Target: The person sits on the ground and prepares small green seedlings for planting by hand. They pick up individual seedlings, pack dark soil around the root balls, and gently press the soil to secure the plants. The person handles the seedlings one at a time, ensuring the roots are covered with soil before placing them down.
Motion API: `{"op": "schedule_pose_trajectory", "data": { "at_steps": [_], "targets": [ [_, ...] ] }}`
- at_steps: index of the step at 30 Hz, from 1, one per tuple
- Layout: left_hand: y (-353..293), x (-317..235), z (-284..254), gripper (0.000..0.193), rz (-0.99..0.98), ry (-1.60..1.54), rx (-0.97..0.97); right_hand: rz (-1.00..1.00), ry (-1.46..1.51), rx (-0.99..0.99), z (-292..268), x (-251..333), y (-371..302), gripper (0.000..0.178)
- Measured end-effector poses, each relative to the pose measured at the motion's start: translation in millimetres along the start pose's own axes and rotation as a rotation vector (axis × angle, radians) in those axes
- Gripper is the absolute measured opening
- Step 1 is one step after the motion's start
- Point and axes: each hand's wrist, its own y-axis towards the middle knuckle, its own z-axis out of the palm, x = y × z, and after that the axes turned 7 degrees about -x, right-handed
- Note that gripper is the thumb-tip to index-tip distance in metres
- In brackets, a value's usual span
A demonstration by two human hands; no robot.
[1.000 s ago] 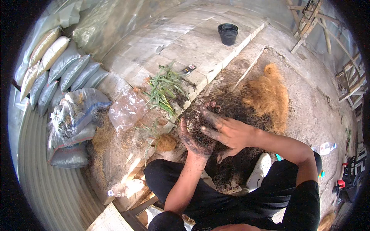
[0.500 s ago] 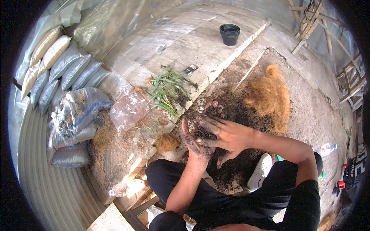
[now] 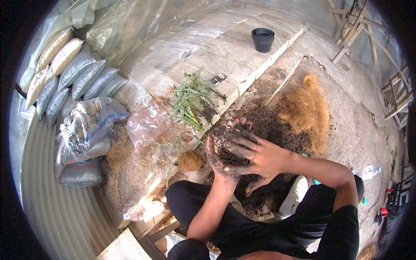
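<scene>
Cupping a clump of dark soil (image 3: 232,157) between both palms, I hold it just above the soil heap (image 3: 264,125) on the ground. My left hand (image 3: 220,162) sits under the clump, fingers curled up around its near side, grip closed on it. My right hand (image 3: 255,154) lies over the top and far side, fingers spread and pressing down, so the clump is sandwiched between the two and only a dark patch of it shows in the gap. Both hands are caked with soil.

Just beyond my right hand spreads the dark heap, and past that, further right, a mound of orange-brown coconut fibre (image 3: 305,112) touches its edge. To the left of my grip a small brown fibre ball (image 3: 190,161) rests on the ground, near but apart. Further out on that side lies a bunch of green plant cuttings (image 3: 190,102) on the paved slab (image 3: 208,47), beside a clear plastic bag (image 3: 145,123). Well away, ahead of my hands, a stack of black pots (image 3: 262,40) stands on the slab. Grey sacks (image 3: 84,80) line the far left.
</scene>
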Motion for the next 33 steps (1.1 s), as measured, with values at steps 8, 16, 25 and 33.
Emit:
{"op": "schedule_pose_trajectory", "data": {
  "at_steps": [8, 16, 25, 33],
  "targets": [
    [0.5, 5.2, -0.2, 0.066, 0.101, 0.199, -0.078, 0.101, 0.175, -0.08, 18.6, -2.9, -8.0, 0.086],
    [0.3, 5.1, -4.9, 0.064, 0.198, 0.126, -0.559, 0.256, 0.061, -0.402, 26.7, -45.2, -7.4, 0.071],
    [-7.2, 4.7, 26.3, 0.07, 0.215, 0.044, -0.702, 1.336, 0.441, -0.005, 175.4, -246.9, -44.0, 0.073],
    [-7.0, -8.3, 26.6, 0.078, 0.302, 0.013, -0.663, 1.101, 0.172, 0.103, 293.6, -295.3, 47.3, 0.057]
  ]
}}
